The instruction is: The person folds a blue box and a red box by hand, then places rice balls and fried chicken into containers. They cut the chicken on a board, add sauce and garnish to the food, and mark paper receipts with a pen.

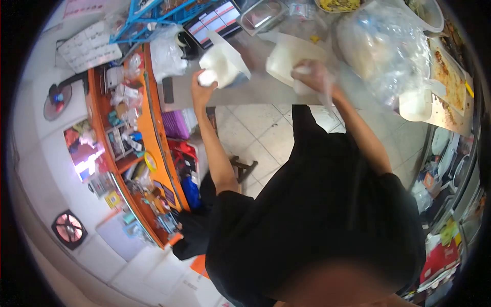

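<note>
My left hand [202,93] is closed around a small rounded white object [207,78], whose kind I cannot make out. It is right against an open white paper takeaway box [223,57] with a raised flap. My right hand [318,77], smeared by motion, is over the near edge of a second open white takeaway box [286,55]. Clear plastic hangs about that wrist, perhaps a glove or a bag. Whether its fingers grip anything is not visible. Both boxes stand on the metal table [255,92].
A tablet [212,23] and a blue crate [153,20] are at the back left. On the right lie a large clear plastic bag [381,51], another white box [415,105] and a food-stained tray [446,82]. A dark phone-like object [168,90] lies at the table's left end.
</note>
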`<state>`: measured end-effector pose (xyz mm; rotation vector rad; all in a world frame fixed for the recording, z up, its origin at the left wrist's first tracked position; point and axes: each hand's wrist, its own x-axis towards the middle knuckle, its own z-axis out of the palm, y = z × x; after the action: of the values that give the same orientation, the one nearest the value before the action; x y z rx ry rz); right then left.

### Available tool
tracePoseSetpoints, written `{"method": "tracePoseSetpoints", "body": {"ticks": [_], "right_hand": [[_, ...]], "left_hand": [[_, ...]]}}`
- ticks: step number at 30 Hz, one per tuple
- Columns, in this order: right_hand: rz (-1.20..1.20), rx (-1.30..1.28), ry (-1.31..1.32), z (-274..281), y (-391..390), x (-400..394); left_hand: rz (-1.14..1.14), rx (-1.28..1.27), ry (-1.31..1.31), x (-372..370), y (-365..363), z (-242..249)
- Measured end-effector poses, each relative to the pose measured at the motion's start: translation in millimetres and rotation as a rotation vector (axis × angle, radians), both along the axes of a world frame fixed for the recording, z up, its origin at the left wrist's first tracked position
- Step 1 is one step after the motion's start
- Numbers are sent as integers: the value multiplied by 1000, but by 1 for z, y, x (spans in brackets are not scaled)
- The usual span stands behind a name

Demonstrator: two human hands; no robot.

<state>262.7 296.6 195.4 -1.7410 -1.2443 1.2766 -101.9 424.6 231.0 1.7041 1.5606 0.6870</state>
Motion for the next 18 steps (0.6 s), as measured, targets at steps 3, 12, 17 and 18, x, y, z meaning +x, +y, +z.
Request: {"method": "tracePoseSetpoints", "body": {"ticks": [3, 12, 17, 18], "right_hand": [[-49, 204, -249, -114, 70, -49], [-164, 162, -658, -101, 63, -72], [-66, -11, -761, -84, 68, -72], [-47, -108, -732, -71, 72, -71]], "left_hand": [[-311, -161, 117, -15, 102, -39], [-555, -4, 511, -10, 91, -86], [-431, 233, 581, -3, 95, -71], [-455, 216, 585, -9, 98, -77]]}}
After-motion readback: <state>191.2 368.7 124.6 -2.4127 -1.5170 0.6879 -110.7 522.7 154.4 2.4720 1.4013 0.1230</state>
